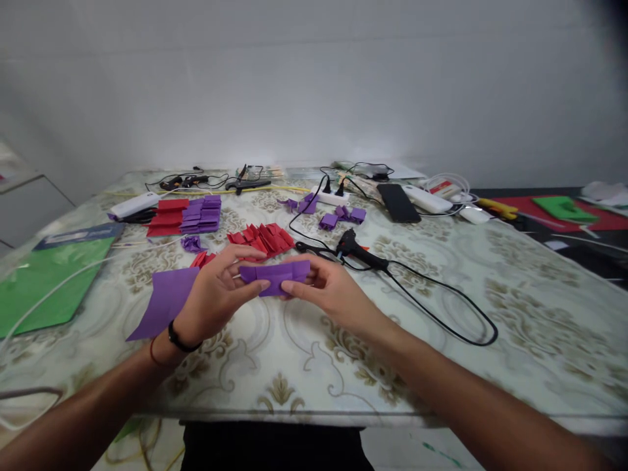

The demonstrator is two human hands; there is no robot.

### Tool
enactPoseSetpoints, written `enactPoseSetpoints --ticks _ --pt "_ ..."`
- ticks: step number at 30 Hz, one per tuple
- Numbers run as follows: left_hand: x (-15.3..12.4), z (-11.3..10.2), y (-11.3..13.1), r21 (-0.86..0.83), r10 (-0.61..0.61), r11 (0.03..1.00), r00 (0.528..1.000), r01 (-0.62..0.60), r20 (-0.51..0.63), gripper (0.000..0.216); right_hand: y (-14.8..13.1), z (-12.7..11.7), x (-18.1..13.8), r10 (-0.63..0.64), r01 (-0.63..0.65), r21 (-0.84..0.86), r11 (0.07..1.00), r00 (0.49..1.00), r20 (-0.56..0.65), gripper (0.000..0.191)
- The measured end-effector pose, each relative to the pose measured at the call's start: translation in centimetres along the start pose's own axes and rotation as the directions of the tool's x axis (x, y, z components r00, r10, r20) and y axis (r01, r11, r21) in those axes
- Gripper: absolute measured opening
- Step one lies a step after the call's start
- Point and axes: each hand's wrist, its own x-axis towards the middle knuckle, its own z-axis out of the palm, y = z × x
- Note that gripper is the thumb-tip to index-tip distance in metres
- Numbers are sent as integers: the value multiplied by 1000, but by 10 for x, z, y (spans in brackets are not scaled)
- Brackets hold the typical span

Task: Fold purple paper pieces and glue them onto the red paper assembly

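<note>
My left hand (216, 288) and right hand (326, 288) pinch the folded purple paper (277, 273) by its ends, beside the glue gun (360, 252), keeping creases tight.

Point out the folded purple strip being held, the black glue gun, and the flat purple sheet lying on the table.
folded purple strip (275, 275): head view, middle of its front face.
black glue gun (364, 254): head view, on its barrel.
flat purple sheet (164, 302): head view, centre of its uncovered part.

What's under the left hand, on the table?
A flat purple sheet lies on the table below the left hand, which pinches the folded purple strip; the sheet's right edge is covered. Red folded pieces peek out behind.
</note>
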Motion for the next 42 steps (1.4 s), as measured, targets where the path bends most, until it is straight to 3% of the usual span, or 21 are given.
enactPoseSetpoints --ticks 3,6,8,13,18,25,31,34,37,42 --pt "-1 2 1 -61 -165 984 986 167 33 53 -1 2 0 1 -4 -86 996 999 -32 35" --pt "-2 4 4 -76 -353 928 926 365 134 52 -1 0 0 -45 33 -152 988 996 -76 39" --pt "-2 4 5 -95 -414 898 897 431 153 49 -1 0 -1 -36 25 -159 987 997 -66 41" --pt "-2 2 6 -111 -413 900 906 421 93 46 -1 1 0 31 -35 -91 995 999 -39 45" --pt "0 0 9 -97 -394 910 913 404 109 33 0 0 1 13 -15 -54 998 999 -44 47" --pt "-3 -3 8 -109 -358 923 928 368 106 32 -3 -3 0 -7 7 -37 999 1000 -7 46" --pt "-1 -1 8 -113 -400 900 901 421 169 35 -1 -1 -1 -36 36 -57 998 999 2 46" --pt "-1 -1 9 -91 -422 894 892 440 163 38 -1 -1 -2 -61 63 -122 990 998 18 45" --pt "-1 -4 9 33 -383 923 909 383 162 29 -5 -4 -4 -132 133 -258 957 991 21 49" --pt "0 -3 11 295 -400 905 852 308 338 15 -10 -3 -6 -188 203 -519 830 979 83 51"
